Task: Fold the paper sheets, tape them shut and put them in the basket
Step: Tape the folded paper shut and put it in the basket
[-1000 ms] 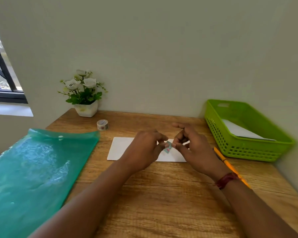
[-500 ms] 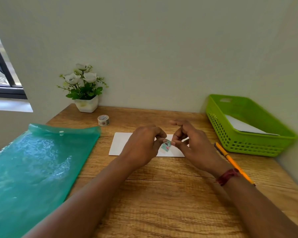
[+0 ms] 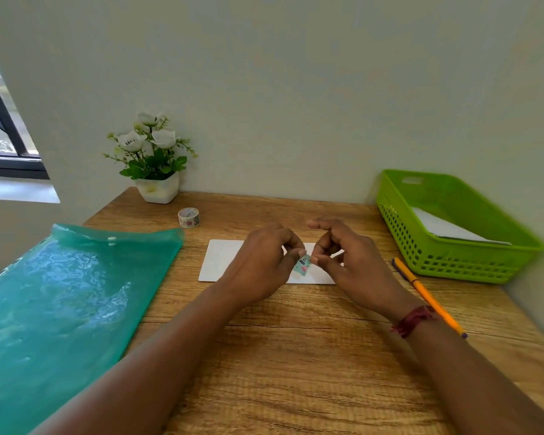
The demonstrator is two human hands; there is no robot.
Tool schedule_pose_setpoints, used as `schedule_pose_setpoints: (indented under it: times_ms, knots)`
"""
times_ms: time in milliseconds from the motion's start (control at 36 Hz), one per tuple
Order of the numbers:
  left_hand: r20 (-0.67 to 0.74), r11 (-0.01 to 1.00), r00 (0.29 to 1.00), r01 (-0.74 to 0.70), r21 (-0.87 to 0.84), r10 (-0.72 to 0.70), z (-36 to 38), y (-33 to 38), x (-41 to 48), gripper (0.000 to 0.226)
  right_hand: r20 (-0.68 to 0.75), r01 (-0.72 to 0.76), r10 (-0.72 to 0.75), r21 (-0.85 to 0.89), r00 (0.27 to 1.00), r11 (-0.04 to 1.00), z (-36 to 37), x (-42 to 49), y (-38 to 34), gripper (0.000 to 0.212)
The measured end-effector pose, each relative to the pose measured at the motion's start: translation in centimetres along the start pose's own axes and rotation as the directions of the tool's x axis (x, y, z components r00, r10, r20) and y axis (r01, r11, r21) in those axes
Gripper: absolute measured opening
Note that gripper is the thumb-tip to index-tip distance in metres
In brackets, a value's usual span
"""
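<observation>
left hand (image 3: 261, 268): grip is nearly closed, with thumb and forefinger pinching the left edge of a little patterned tape piece (image 3: 302, 265); the other fingers are curled in.
right hand (image 3: 352, 265): same deal on the tape's right edge, a tight fingertip pinch with the rest of the fingers loosely bent. There's a red wristband (image 3: 412, 320) on that wrist.
tape piece: sits right between the two grips, tilted, over the right half of the folded paper sheet (image 3: 223, 262). Can't tell if it's touching the paper.
folded paper sheet: lies flat on the worktop (image 3: 296, 356), mid-table, under and just behind both hands.
basket (image 3: 465, 265): green, on the far right, well apart from the hands, with a white folded sheet (image 3: 446, 229) already inside.
tape roll (image 3: 188, 217): on its own behind the sheet, near the flower pot (image 3: 157, 189).
pen (image 3: 427, 296): orange, lies between the right wrist and the basket.
green folder (image 3: 66, 293): spread over the left side of the worktop.
</observation>
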State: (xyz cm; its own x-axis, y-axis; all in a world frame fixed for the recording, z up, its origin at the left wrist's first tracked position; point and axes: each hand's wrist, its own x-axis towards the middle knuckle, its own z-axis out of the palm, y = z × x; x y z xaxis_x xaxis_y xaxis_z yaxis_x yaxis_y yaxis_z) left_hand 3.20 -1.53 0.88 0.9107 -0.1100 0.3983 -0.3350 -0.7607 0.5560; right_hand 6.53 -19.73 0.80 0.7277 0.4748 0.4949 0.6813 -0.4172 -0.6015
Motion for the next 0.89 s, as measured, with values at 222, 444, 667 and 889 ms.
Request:
schedule_pose_setpoints:
  times_ms: [222,444,667,889]
  knots:
    - [-0.094,0.988,0.989,0.104,-0.113,-0.114,0.1,0.3,0.1,0.011,-0.151,-0.176,0.194,0.124,0.969,0.977,0.2,0.2,-0.1,0.039]
    - [-0.072,0.855,0.919,0.329,-0.401,-0.388,0.5,0.8,0.2,0.013,-0.010,-0.535,0.575,0.355,0.818,0.766,-0.4,0.4,-1.5,0.009]
    - [-0.113,0.856,0.917,0.307,-0.416,-0.384,0.9,1.1,-0.1,0.013,0.138,-0.647,0.646,0.347,0.751,0.679,0.0,0.1,-2.9,0.021]
    - [-0.084,0.800,0.900,0.333,-0.500,-0.427,0.9,1.2,-0.1,0.010,0.088,-0.607,0.626,0.381,0.775,0.698,0.3,0.2,-3.7,0.015]
